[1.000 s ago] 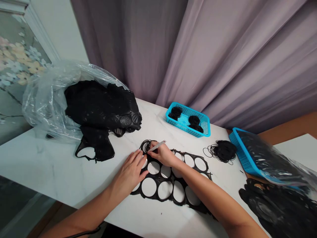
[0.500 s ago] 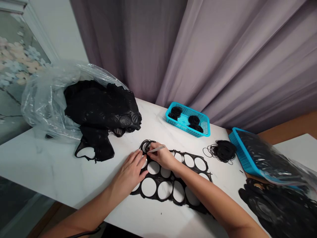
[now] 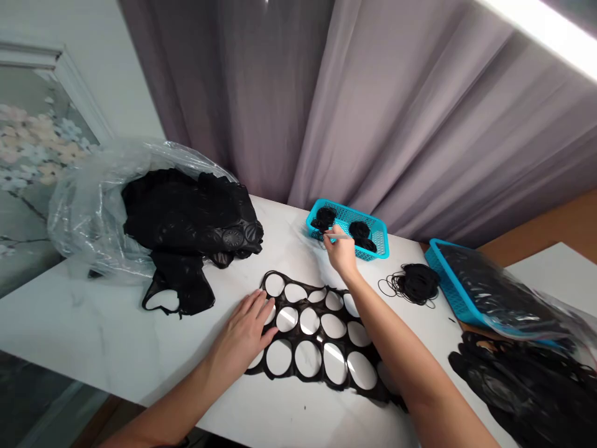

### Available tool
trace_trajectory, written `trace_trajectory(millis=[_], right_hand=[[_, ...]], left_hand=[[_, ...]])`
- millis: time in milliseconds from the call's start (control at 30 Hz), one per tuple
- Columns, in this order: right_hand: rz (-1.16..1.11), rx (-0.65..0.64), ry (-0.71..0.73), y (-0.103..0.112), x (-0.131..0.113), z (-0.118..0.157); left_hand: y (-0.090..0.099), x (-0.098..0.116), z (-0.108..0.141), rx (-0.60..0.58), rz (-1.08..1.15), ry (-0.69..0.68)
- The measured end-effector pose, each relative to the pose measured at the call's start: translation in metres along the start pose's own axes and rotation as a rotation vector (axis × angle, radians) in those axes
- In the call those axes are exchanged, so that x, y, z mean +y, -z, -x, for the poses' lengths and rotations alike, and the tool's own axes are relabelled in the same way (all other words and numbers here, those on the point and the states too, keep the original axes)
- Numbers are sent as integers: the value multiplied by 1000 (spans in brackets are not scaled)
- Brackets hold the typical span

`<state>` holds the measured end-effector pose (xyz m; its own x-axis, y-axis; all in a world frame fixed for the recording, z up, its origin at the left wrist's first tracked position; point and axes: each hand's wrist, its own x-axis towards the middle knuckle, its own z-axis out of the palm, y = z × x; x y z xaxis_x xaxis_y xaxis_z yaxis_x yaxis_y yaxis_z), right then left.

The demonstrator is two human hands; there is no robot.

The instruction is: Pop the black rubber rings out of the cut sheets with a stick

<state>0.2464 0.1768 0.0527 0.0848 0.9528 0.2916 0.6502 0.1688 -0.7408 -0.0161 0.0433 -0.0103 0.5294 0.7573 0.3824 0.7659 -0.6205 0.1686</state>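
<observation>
A black sheet (image 3: 321, 336) with rows of round holes lies flat on the white table. My left hand (image 3: 245, 323) rests on its left edge, fingers spread. My right hand (image 3: 341, 250) is at the front left edge of a blue mesh basket (image 3: 382, 244), its fingers pinching a thin pale tool like tweezers (image 3: 338, 236). Dark thin strands hang at the tool's tip, by the basket's left end. Inside the basket are several bundles of thin black rings (image 3: 359, 231). Another loose pile of black rings (image 3: 416, 284) sits on the table to the right.
At the left, a clear plastic bag (image 3: 79, 211) holds black sheets (image 3: 186, 211), one piece hanging out. A second blue basket (image 3: 454, 280) with bagged black material stands at the right, above a black heap (image 3: 522, 386). A curtain (image 3: 261, 106) hangs behind.
My right hand has moved from the sheet's top left corner up to the basket, carrying the black strands away. My left hand has stayed on the sheet. The view has shifted slightly.
</observation>
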Motion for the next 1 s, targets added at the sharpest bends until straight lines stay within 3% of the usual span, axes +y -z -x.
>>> trace_trajectory(millis=[133,233,333,400,567,767,833,900,1000], right_hand=[[-162,-157,-91,16,-3,10],[-548,-386,-211,18,-22,39],[-858,-550,-311,22,-43,64],[-947,-588,-337,25,-52,74],[-1158,-603,-405,33,-51,91],[-1366,-775,-476,36,-47,103],[-1390,-722,-480,34,-46,101],[-1379,-574,-496,32,-43,98],[-1267,-390,-514,25,-38,98]], left_hand=[[24,-5,-22,-87,244,105],[42,-2,-51,-119,578,222],[48,7,-76,-141,999,321],[47,13,-88,-157,1135,332],[50,14,-97,-231,1256,290],[55,7,-115,-171,1229,273],[52,5,-119,-149,1173,269],[50,3,-112,-121,1082,279],[45,7,-78,-67,902,288]])
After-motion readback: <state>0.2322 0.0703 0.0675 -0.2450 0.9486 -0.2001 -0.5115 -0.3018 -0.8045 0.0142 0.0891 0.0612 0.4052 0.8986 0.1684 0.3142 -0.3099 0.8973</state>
